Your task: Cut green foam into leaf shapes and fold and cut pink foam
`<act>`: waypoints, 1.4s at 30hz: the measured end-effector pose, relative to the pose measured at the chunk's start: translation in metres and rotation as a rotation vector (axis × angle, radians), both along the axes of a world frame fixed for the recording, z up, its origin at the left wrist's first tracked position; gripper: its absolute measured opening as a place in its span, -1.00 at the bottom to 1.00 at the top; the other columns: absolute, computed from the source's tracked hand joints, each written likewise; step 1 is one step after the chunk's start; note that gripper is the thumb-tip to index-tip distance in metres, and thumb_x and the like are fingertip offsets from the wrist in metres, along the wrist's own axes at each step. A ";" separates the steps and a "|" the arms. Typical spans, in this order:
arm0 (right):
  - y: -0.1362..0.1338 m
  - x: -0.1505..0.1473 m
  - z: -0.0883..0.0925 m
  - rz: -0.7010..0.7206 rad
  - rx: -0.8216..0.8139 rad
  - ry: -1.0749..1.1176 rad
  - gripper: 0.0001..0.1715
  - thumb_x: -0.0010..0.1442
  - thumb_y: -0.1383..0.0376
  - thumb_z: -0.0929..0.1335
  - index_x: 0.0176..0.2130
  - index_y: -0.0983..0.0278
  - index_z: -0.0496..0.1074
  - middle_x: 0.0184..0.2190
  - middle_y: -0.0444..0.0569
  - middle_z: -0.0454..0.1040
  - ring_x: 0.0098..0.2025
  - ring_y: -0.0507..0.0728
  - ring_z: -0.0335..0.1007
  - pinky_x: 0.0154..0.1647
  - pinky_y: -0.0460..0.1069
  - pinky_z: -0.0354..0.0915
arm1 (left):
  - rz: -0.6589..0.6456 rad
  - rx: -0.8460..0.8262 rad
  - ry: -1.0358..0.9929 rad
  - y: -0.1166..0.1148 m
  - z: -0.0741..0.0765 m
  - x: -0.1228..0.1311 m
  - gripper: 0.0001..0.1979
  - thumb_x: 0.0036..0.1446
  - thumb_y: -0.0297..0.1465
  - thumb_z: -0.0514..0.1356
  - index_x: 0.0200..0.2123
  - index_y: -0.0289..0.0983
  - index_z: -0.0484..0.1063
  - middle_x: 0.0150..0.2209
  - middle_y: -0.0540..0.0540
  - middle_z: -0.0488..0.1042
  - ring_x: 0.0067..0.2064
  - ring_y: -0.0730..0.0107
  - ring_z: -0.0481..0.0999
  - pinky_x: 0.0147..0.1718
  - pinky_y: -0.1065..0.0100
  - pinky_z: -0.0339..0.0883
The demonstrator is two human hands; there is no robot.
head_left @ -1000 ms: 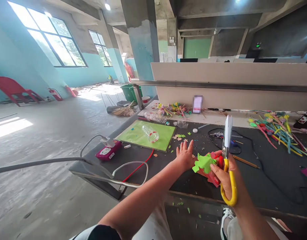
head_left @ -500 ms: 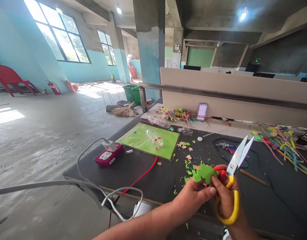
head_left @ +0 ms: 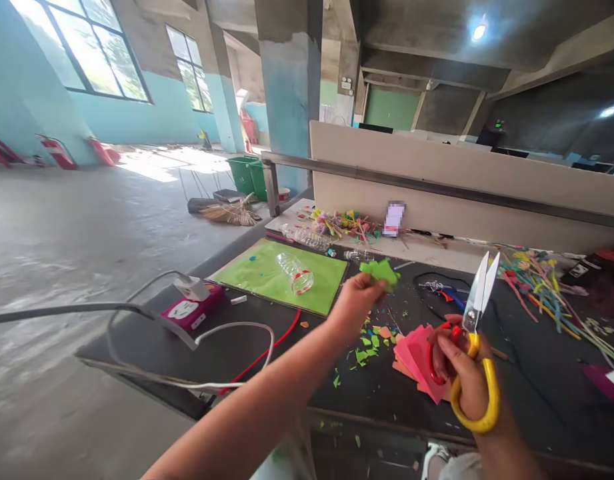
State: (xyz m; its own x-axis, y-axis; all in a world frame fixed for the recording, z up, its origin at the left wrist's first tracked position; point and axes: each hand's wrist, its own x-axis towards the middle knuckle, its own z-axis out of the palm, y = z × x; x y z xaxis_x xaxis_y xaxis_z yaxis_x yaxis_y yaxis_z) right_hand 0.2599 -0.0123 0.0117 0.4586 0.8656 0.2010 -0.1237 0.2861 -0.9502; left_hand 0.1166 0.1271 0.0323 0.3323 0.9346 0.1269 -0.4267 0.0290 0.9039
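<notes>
My left hand (head_left: 355, 298) is stretched forward over the black table (head_left: 297, 363) and pinches a small green cut-out paper shape (head_left: 381, 272). Nearer to me, my right hand (head_left: 461, 367) grips scissors (head_left: 477, 347) with yellow and red handles, the blades pointing up and slightly apart. The same hand also holds folded pink and red paper (head_left: 419, 360) against the scissors' handles. Green and orange paper scraps (head_left: 369, 337) lie on the table between my hands.
A green sheet (head_left: 267, 270) with an empty plastic bottle (head_left: 294, 272) on it lies at the left. A pink power strip (head_left: 189, 308) with white cables sits near the table's left edge. Coloured sticks (head_left: 547, 283) are piled at the right, and a low partition (head_left: 461, 190) runs behind.
My left hand took the green shape away from the right hand and carried it forward and up over the table. The pink paper stayed with the right hand, and the view shifted slightly.
</notes>
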 end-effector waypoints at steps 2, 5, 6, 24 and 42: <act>-0.005 0.014 0.006 0.003 0.006 -0.028 -0.64 0.16 0.23 0.40 -0.05 0.11 0.29 -0.48 -0.21 0.44 -0.66 -0.05 0.21 -0.70 -0.15 0.17 | 0.021 -0.014 -0.032 0.023 -0.004 -0.005 -0.71 -0.17 -0.28 0.37 -0.56 -0.29 0.33 -0.62 0.08 0.36 -0.55 0.53 0.35 -0.50 0.45 0.22; -0.009 0.025 0.010 -0.006 -0.016 -0.033 -0.60 0.18 0.22 0.38 0.01 0.09 0.27 -0.47 -0.21 0.43 -0.68 -0.04 0.20 -0.74 -0.15 0.13 | 0.049 -0.035 -0.072 0.044 -0.021 -0.013 -0.69 -0.18 -0.29 0.38 -0.55 -0.28 0.29 -0.61 0.12 0.32 -0.56 0.56 0.36 -0.48 0.46 0.24; -0.008 0.027 0.010 -0.009 -0.031 -0.041 -0.60 0.17 0.21 0.38 0.01 0.08 0.27 -0.48 -0.22 0.41 -0.68 -0.04 0.19 -0.75 -0.15 0.12 | 0.059 -0.045 -0.084 0.048 -0.028 -0.016 -0.68 -0.19 -0.29 0.38 -0.54 -0.28 0.29 -0.60 0.12 0.32 -0.56 0.56 0.37 -0.48 0.46 0.25; 0.015 0.031 -0.034 -0.125 -0.837 -1.299 -0.48 0.12 0.30 0.29 0.10 0.18 0.25 -0.15 0.08 0.48 -0.14 0.23 0.48 -0.22 0.02 0.29 | -0.035 -0.153 -0.152 0.054 -0.035 -0.034 -0.66 -0.27 -0.34 0.43 -0.46 -0.30 0.35 -0.55 0.06 0.43 -0.54 0.48 0.47 -0.51 0.43 0.32; 0.047 -0.011 0.008 0.135 -0.424 -0.665 -0.67 0.16 0.12 0.34 -0.07 0.14 0.41 -0.29 -0.08 0.56 -0.36 0.14 0.46 -0.32 0.05 0.40 | -0.418 -0.158 -0.040 0.025 -0.042 -0.018 -0.73 -0.21 -0.38 0.44 -0.48 -0.33 0.41 -0.54 0.02 0.47 -0.54 0.45 0.49 -0.50 0.42 0.33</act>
